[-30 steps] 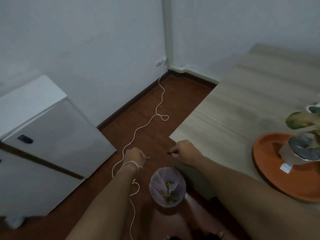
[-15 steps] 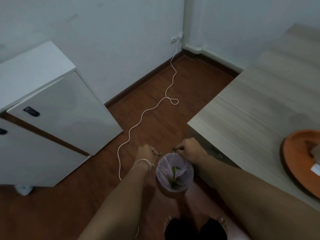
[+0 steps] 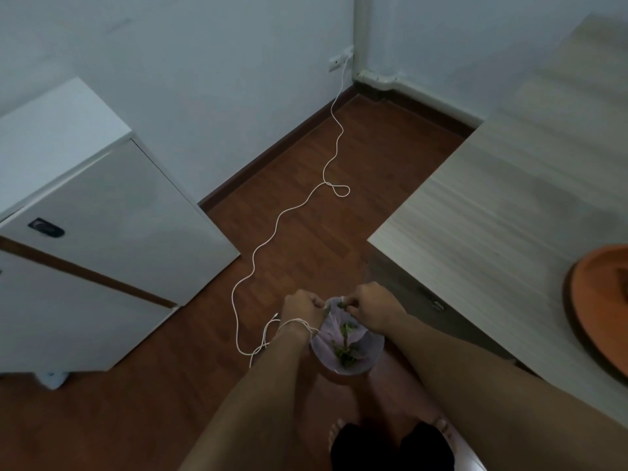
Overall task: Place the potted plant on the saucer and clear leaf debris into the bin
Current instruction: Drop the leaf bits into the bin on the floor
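Over the bin, both hands' fingers pinch its far rim.

A thin, slightly shiny plastic liner (pale lilac) is seen in the bin just below the pinching fingers. Reddish wood-look planks with a soft sheen cover the floor. The table shows matt, pale wood grain.
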{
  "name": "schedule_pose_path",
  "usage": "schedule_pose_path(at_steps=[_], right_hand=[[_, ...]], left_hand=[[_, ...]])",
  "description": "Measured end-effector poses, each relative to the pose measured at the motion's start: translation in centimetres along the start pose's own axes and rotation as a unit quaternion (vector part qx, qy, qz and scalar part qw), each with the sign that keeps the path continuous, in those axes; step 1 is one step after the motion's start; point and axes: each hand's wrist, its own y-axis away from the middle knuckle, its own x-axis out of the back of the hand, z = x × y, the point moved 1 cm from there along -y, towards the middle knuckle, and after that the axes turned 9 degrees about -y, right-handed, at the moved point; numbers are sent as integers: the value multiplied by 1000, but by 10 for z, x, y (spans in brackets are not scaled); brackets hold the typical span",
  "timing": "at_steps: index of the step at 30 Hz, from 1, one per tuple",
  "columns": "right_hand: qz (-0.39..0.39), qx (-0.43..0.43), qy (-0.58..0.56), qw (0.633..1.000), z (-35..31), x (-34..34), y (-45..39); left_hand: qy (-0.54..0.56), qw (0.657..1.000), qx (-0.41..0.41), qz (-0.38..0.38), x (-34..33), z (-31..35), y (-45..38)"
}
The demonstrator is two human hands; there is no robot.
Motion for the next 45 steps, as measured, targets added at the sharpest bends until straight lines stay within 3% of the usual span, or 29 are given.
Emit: schedule_pose_path(at_steps=[14, 28, 38, 45], right_hand=[[-55, -91, 0, 994, 19, -15, -12], [-52, -69, -39, 996, 22, -22, -6], [46, 5, -33, 998, 5, 53, 31], [153, -29, -53, 986, 44, 127, 105]], left_hand=[[-10, 999, -35, -28, -9, 1, -9], [-44, 997, -42, -36, -15, -13, -2], [-106, 987, -114, 25, 17, 36, 3], [-164, 963, -197, 79, 15, 124, 20]])
